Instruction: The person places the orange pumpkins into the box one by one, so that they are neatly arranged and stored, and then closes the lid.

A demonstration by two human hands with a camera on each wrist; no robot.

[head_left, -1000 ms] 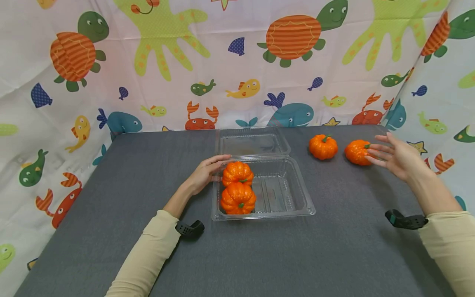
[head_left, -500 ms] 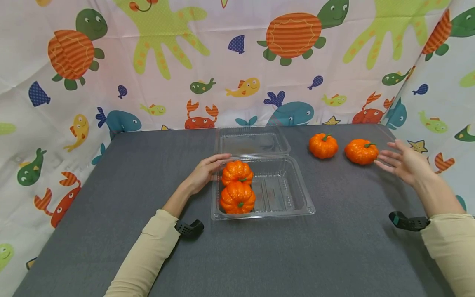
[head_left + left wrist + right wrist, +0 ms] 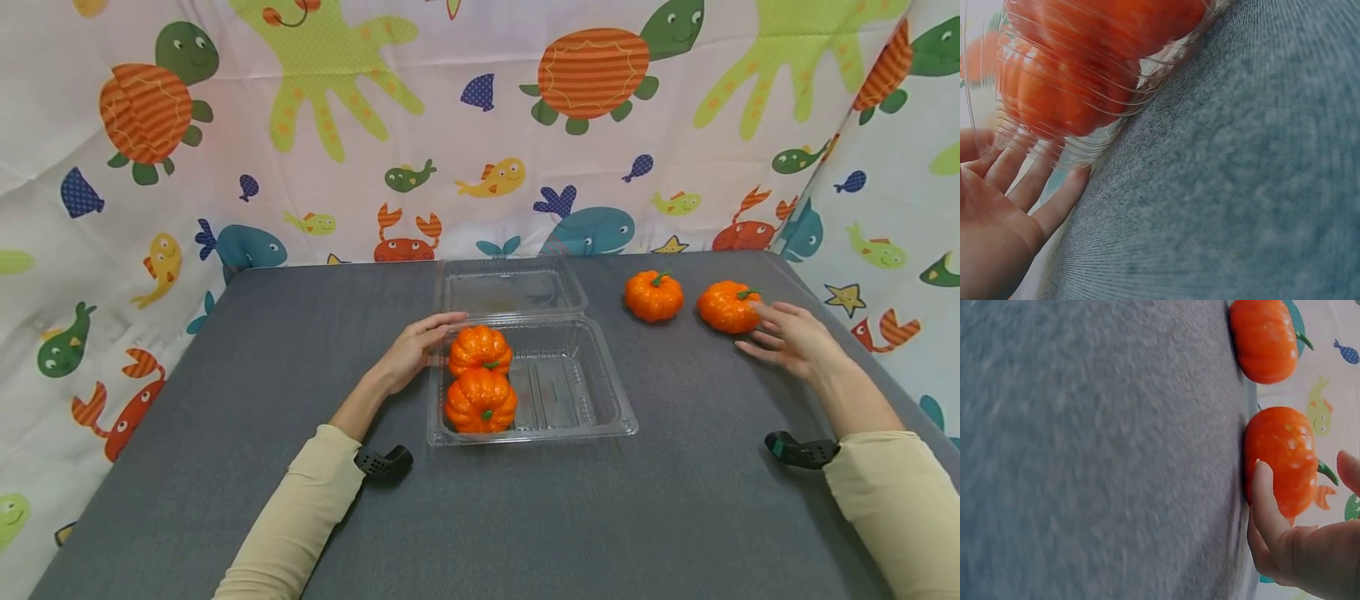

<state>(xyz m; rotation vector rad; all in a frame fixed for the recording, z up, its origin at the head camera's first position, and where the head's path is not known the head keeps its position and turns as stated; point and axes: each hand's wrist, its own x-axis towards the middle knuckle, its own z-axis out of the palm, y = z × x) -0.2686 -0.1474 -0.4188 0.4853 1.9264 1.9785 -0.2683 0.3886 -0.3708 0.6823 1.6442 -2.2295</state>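
A clear plastic clamshell container (image 3: 558, 383) lies on the grey table, its lid (image 3: 510, 287) folded back behind it. Two small orange pumpkins (image 3: 482, 402) sit one behind the other in its left side. My left hand (image 3: 412, 354) touches the container's left wall, and in the left wrist view its fingers (image 3: 1054, 209) stretch straight against the ribbed plastic. On the right, my right hand (image 3: 798, 342) is beside another orange pumpkin (image 3: 723, 307) with a green stem. The right wrist view has the fingers (image 3: 1266, 494) overlapping that pumpkin's side, thumb apart near the stem.
One more orange pumpkin (image 3: 654, 296) stands on the table between the container and the pumpkin by my right hand. A cloth printed with sea animals (image 3: 480, 125) hangs behind the table and along its sides. Each wrist wears a black band (image 3: 802, 450).
My right hand first draws back right from the far-right pumpkin, then comes down and left to its near right side. The left hand and the container stay in place.
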